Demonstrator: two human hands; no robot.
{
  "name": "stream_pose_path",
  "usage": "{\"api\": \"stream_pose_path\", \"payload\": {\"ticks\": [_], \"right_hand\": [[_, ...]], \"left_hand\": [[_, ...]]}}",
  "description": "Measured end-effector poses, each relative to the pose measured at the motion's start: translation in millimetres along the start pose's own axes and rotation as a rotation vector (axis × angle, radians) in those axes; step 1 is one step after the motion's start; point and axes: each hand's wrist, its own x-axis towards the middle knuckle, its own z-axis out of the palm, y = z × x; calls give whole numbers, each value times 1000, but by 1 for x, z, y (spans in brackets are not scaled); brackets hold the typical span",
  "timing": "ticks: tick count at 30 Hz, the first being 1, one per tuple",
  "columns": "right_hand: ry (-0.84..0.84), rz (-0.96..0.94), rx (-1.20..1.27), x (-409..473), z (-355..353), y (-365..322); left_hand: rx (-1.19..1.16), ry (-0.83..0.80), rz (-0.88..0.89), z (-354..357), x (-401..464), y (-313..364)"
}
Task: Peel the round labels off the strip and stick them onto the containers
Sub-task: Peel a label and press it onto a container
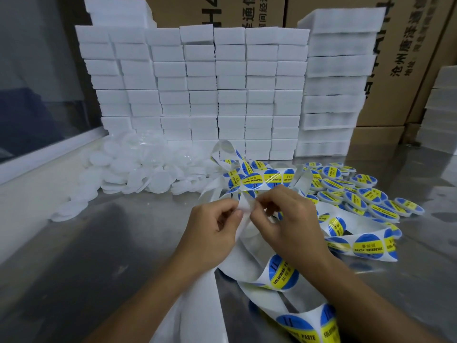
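Stacked white foam blocks (197, 95) and cardboard boxes (408, 58) printed with Chinese characters form the backdrop to a shiny metal table (99, 256), where a person works with both bare hands at the centre. A left hand (210, 233) and a right hand (289, 219) meet fingertip to fingertip over a white paper strip (243, 206), each pinching it between thumb and fingers, closed tight on a raised fold of the backing; whether a label is already lifting cannot be told. Round blue-and-yellow labels (282, 273) reading "SOLDERING PASTE" run along the tangled strip, which loops from behind the hands down toward the camera and out to the right. Unlabelled white round containers (138, 169) lie heaped at the left rear against the foam, while labelled containers (358, 194) sit piled at the right, just beyond the strip
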Motion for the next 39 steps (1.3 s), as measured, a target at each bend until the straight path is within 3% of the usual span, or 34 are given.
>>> {"api": "stream_pose_path", "payload": {"ticks": [6, 12, 16, 21, 24, 29, 33, 39], "right_hand": [[26, 573, 337, 6, -5, 6], [78, 890, 675, 13, -13, 11], [133, 890, 785, 16, -16, 9], [187, 767, 735, 18, -19, 3], [185, 749, 762, 19, -20, 1], [190, 757, 792, 19, -20, 2], [191, 732, 776, 19, -21, 5], [184, 703, 743, 18, -21, 9]], "left_hand": [[-24, 64, -54, -3, 0, -4], [-86, 224, -86, -14, 4, -3], [54, 407, -53, -38, 10, -10], [455, 607, -284, -94, 17, -52], [846, 478, -593, -131, 13, -88], [960, 277, -978, -158, -4, -125], [854, 215, -1019, -163, -1, -133], [966, 257, -963, -156, 0, -128]]}}
